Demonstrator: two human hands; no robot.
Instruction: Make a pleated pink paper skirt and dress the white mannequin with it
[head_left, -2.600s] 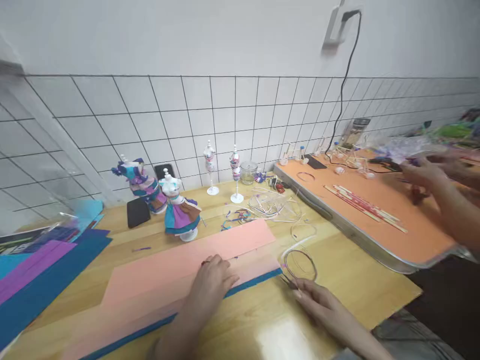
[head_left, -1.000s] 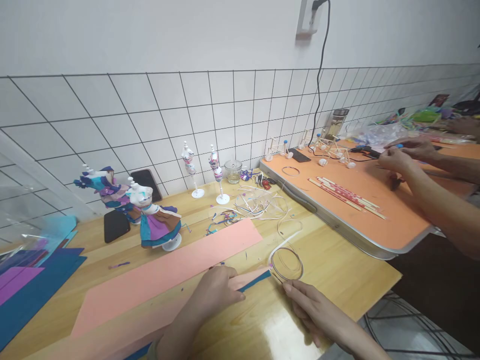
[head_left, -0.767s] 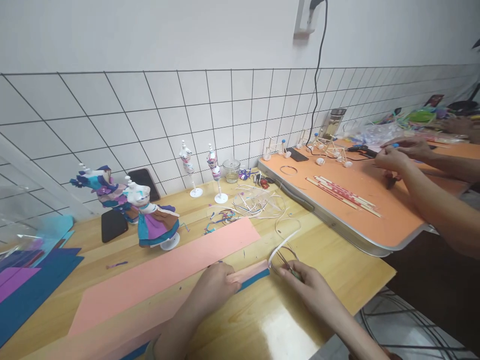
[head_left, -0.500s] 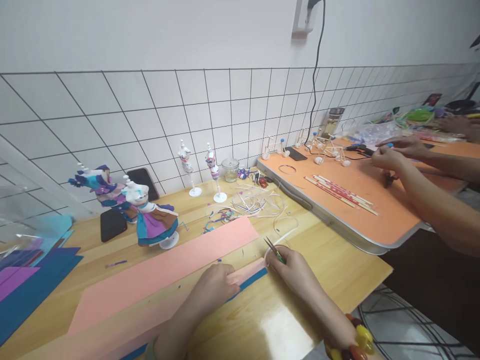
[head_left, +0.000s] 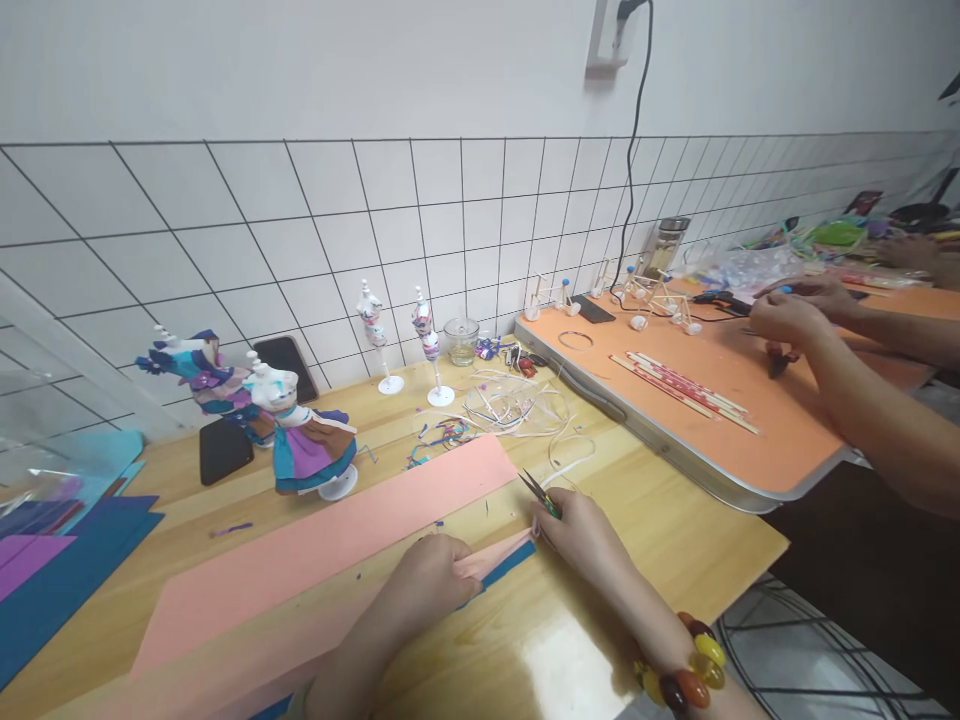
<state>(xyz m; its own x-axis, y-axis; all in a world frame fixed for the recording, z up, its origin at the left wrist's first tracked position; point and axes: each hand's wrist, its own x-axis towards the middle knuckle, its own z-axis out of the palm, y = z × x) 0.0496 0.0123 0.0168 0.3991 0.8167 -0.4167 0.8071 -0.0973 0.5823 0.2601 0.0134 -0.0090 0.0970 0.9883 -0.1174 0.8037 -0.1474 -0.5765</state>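
Note:
A long pink paper sheet (head_left: pixel 337 535) lies across the wooden table (head_left: pixel 660 530), with a blue sheet's edge (head_left: pixel 506 565) showing beneath its near end. My left hand (head_left: pixel 431 580) presses down on the pink sheet's near right end, fingers curled over it. My right hand (head_left: pixel 581 530) is closed round small scissors (head_left: pixel 536 490), whose dark blades point up and left, just beside the paper's end. A bead bracelet (head_left: pixel 686 670) sits on my right wrist.
Two dressed doll mannequins (head_left: pixel 300 425) and two small bare ones (head_left: pixel 431 345) stand at the back, with a glass jar (head_left: pixel 460 340) and loose pale strips (head_left: pixel 517 405). Blue and purple sheets (head_left: pixel 52 570) lie left. Another person's hands (head_left: pixel 787 315) work over an orange tray (head_left: pixel 780 440) on the right.
My right hand left the wire ring, took up the scissors and brought them to the pink paper's end. My left hand stayed on the paper.

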